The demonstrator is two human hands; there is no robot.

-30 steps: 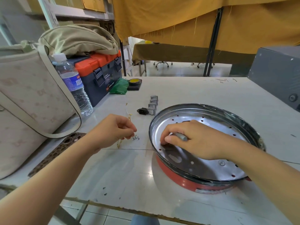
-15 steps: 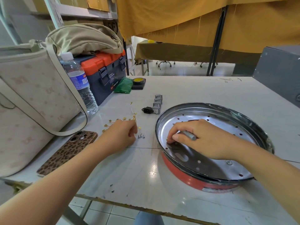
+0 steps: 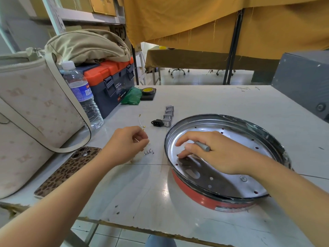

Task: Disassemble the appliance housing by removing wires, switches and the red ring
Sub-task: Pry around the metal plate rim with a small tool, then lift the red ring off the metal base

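The housing (image 3: 229, 132), red ring (image 3: 199, 196) around it, sits toward the table's (image 3: 204, 98) right edge. Right hand (image 3: 213, 154) inside grips a grey tool (image 3: 203, 147); left hand (image 3: 128, 145) pinches a thin wire (image 3: 136, 139) beside loose screws (image 3: 149, 152).

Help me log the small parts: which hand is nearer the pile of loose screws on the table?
Left. The left hand hovers just beside the screws; the right hand is inside the housing, across its rim.
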